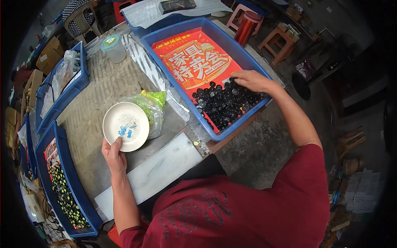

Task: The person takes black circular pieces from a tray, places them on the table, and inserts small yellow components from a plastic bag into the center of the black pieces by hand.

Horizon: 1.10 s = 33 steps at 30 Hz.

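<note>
A round white plate (118, 115) with a few blue bits on its bottom is held at its near rim by my left hand (114, 155), thumb on top. My right hand (250, 80) reaches into a large blue tray (197, 113) at the right. Its fingers stretch out, palm down, over the upper edge of a heap of small black round pieces (225, 101); the fingertips are partly hidden. The heap fills the tray's near end, on top of a red printed sheet (194, 58).
Beside the plate lies a clear bag with yellow-green pieces (154, 103). A pale stone slab (161, 165) runs along the table's near edge. At left, another blue tray (68, 186) holds black and yellow-green pieces. A lidded clear tub (113, 48) stands farther back. Stools (278, 43) are beyond.
</note>
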Available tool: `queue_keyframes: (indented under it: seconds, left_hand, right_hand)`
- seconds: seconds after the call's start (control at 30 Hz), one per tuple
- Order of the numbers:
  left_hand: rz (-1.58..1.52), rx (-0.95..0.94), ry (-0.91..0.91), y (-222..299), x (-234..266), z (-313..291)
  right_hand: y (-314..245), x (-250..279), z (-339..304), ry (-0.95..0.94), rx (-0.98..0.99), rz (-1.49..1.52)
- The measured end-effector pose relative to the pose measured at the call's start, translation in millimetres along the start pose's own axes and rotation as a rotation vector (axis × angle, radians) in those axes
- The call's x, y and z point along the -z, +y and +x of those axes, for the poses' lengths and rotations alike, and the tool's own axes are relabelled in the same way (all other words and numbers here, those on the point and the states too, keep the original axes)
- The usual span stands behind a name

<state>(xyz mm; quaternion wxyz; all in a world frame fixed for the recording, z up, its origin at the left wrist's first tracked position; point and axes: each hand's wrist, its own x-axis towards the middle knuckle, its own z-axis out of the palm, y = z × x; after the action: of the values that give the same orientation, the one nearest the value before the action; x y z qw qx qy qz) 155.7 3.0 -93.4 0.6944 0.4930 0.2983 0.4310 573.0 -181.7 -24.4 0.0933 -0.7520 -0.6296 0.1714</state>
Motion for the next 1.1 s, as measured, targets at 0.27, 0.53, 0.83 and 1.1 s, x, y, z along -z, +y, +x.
queue_keyframes:
  seconds: [0.27, 0.53, 0.83, 1.1]
  left_hand:
    - [0.009, -0.016, 0.013, 0, -1, 0]
    - [0.021, 0.002, 0.001, 0, -2, 0]
    - [0.004, 0.014, -0.010, 7, -1, -4]
    - [-0.113, 0.001, -0.082, 10, -18, -18]
  right_hand:
    - [9, -11, -14, -0.153, -0.164, -0.157]
    - [-5, -5, -8, 0.004, -0.092, -0.154]
    - [-18, -7, -13, -0.008, -0.087, -0.114]
    - [-140, -5, -9, 0.510, 0.218, 0.290]
